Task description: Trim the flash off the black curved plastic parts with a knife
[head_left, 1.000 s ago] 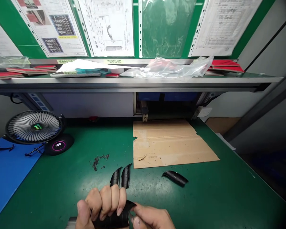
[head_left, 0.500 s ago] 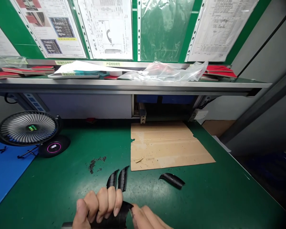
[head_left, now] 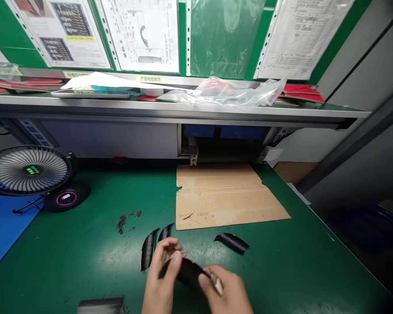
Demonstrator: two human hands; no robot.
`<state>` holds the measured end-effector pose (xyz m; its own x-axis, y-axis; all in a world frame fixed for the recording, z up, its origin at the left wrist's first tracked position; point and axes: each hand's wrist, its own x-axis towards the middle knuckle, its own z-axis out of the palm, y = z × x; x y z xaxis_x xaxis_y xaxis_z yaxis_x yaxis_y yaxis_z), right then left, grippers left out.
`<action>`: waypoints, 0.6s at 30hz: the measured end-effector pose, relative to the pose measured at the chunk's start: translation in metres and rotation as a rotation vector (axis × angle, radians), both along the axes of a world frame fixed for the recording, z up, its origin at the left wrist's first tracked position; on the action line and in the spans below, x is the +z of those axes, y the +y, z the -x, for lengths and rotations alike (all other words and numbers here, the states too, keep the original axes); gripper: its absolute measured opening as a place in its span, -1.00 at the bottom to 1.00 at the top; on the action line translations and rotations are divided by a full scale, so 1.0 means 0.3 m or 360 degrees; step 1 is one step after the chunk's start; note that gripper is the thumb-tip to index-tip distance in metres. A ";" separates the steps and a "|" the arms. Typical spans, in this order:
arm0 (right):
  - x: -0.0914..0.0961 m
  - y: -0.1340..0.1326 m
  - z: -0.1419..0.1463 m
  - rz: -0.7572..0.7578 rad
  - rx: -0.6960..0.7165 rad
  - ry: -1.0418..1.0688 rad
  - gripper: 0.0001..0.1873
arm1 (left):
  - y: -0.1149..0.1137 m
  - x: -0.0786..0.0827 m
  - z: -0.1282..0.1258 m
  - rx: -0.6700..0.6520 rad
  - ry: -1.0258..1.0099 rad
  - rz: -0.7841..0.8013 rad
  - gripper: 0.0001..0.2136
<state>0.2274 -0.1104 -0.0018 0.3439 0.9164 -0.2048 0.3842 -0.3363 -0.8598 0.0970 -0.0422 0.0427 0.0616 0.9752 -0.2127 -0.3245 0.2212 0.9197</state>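
Head view: your left hand (head_left: pixel 160 279) and right hand (head_left: pixel 227 292) both grip one curved black part (head_left: pixel 186 272) above counter (head_left: pixel 314 270), near its front edge, at middle. Right hand also pinches small pale tool (head_left: pixel 218 285) against part's end. Two like parts (head_left: pixel 149 253) lie side by side just behind left hand. Third one (head_left: pixel 232 242) lies apart to right, near cardboard sheet (head_left: pixel 225 196). Fan (head_left: pixel 26 170) at left edge.

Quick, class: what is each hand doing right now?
Left hand: fingers closed on the curved black part.
Right hand: grips the same part's other end, with a small pale tool.
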 end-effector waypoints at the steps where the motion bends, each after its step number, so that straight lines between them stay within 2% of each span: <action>1: -0.027 -0.012 -0.057 0.0104 -0.0047 -0.0088 -0.55 | 0.009 -0.039 0.030 -0.0015 0.0324 -0.0017 -0.63; 3: -0.073 -0.042 -0.169 0.0326 -0.0140 -0.0195 -0.55 | 0.033 -0.117 0.118 -0.0025 0.0933 -0.0101 -0.48; 6: -0.099 -0.082 -0.296 0.0596 -0.0229 -0.0216 -0.48 | 0.066 -0.228 0.268 -0.0051 0.1651 -0.0303 -0.46; 8: -0.090 -0.099 -0.348 0.0704 -0.0325 -0.0169 -0.40 | 0.080 -0.293 0.339 -0.0121 0.1902 -0.0419 -0.47; 10: -0.083 -0.110 -0.388 0.0713 -0.0474 -0.0175 -0.32 | 0.091 -0.341 0.376 -0.0208 0.2035 -0.0566 -0.51; 12: -0.097 -0.116 -0.427 0.0657 -0.0600 -0.0284 -0.25 | 0.105 -0.369 0.392 -0.0250 0.2101 -0.0688 -0.57; 14: -0.133 -0.119 -0.466 0.0624 -0.0656 -0.0433 -0.17 | 0.124 -0.376 0.398 -0.0232 0.2137 -0.0737 -0.59; 16: -0.172 -0.118 -0.486 0.0590 -0.0642 -0.0552 -0.13 | 0.146 -0.365 0.399 -0.0235 0.2154 -0.0793 -0.62; 18: -0.187 -0.112 -0.471 0.0488 -0.0628 -0.0680 -0.13 | 0.167 -0.347 0.394 -0.0379 0.2122 -0.0913 -0.64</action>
